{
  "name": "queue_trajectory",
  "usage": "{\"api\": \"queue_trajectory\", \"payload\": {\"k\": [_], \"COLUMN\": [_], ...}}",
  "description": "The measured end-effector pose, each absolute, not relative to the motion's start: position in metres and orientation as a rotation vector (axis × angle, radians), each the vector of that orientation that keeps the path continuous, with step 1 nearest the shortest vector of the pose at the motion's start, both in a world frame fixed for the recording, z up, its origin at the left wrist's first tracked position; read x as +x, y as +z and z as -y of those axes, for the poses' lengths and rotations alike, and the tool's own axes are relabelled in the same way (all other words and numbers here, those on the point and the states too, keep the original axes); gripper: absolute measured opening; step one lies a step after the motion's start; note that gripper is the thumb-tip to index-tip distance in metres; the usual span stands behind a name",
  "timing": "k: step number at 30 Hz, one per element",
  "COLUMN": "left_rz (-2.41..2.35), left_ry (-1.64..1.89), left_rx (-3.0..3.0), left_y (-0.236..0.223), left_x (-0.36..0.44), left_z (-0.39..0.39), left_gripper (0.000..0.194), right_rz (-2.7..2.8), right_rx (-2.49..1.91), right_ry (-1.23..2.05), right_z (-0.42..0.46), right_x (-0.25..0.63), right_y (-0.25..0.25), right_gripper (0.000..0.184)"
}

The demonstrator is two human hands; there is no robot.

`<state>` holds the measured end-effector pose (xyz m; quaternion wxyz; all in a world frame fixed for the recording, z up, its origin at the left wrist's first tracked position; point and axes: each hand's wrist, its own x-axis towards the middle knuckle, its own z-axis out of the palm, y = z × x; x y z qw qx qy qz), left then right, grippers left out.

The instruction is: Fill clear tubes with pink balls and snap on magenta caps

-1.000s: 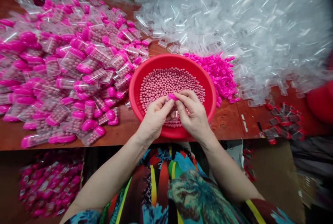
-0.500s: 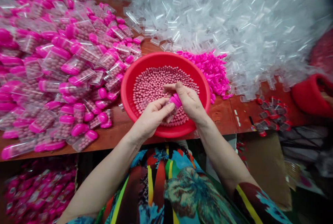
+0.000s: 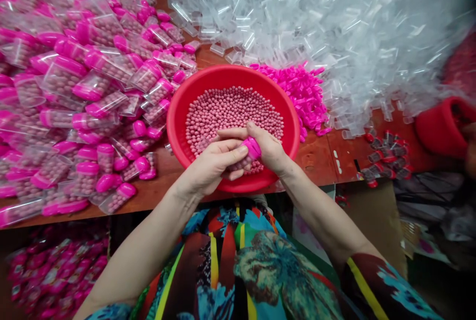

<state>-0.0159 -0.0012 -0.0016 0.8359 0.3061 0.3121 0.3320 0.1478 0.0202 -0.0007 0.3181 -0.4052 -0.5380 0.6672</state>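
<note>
Over the red basin [image 3: 176,132], my left hand [image 3: 215,161] is closed around a small clear container with pink balls in it. A bright pink cap [image 3: 253,148] sits on the container's end, beside my left thumb. My right hand [image 3: 270,151] closes on that cap from the right, its thumb bent and its fingers partly hidden behind the container. Below both hands, loose pink balls [image 3: 230,109] cover the basin's bottom. Whether the cap is pressed fully down I cannot tell.
Capped, ball-filled containers [image 3: 100,72] are heaped on the left. Loose pink caps [image 3: 301,94] lie right of the basin, under a big pile of clear empty containers [image 3: 316,18]. Small red-capped pieces [image 3: 386,156] and a red tub [image 3: 433,132] are at the right, near another person's hand [image 3: 471,134].
The view has shifted slightly. My right thumb has moved off the top of the cap toward its far side, and more of the pink cap shows between my hands.
</note>
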Motion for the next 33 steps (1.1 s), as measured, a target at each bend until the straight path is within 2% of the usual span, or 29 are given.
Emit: {"api": "queue_trajectory", "payload": {"k": [3, 5, 9, 13, 19, 22, 24, 27, 30, 33], "left_rz": [-0.675, -0.676, -0.661, -0.763, -1.013, -1.021, -0.970, -0.915, -0.914, -0.898], "left_ry": [0.661, 0.644, 0.724, 0.838, 0.994, 0.960, 0.939, 0.950, 0.967, 1.041], "left_rx": [0.598, 0.604, 0.686, 0.893, 1.305, 1.269, 1.076, 0.770, 0.658, 0.622], "left_y": [-0.002, -0.003, -0.004, -0.001, 0.004, 0.003, 0.001, -0.002, -0.003, -0.004], "left_x": [-0.016, -0.015, -0.014, -0.013, -0.008, -0.005, -0.002, 0.003, 0.005, 0.005], "left_z": [-0.002, -0.003, 0.000, 0.009, 0.016, 0.013, 0.011, 0.008, 0.005, 0.002], "left_gripper": [0.029, 0.030, 0.029, 0.027, 0.011, 0.012, 0.017, 0.023, 0.023, 0.019], "right_rz": [1.407, 1.367, 1.316, 1.433, 1.572, 1.618, 1.541, 1.444, 1.563, 1.718], "right_rx": [-0.979, -0.940, -0.989, -1.042, -1.051, -1.134, -1.228, -1.305, -1.303, -1.285], "right_ry": [1.645, 1.710, 1.859, 1.823, 1.724, 1.558, 1.335, 1.015, 0.900, 0.840], "right_z": [-0.019, -0.018, -0.019, -0.022, -0.018, -0.018, -0.018, -0.015, -0.011, -0.010], "right_x": [0.147, 0.146, 0.143, 0.145, 0.152, 0.150, 0.146, 0.143, 0.145, 0.147], "right_y": [-0.002, -0.001, 0.001, -0.004, -0.014, -0.016, -0.016, -0.017, -0.018, -0.016], "right_gripper": [0.060, 0.058, 0.066, 0.068, 0.069, 0.070, 0.068, 0.056, 0.045, 0.044]}}
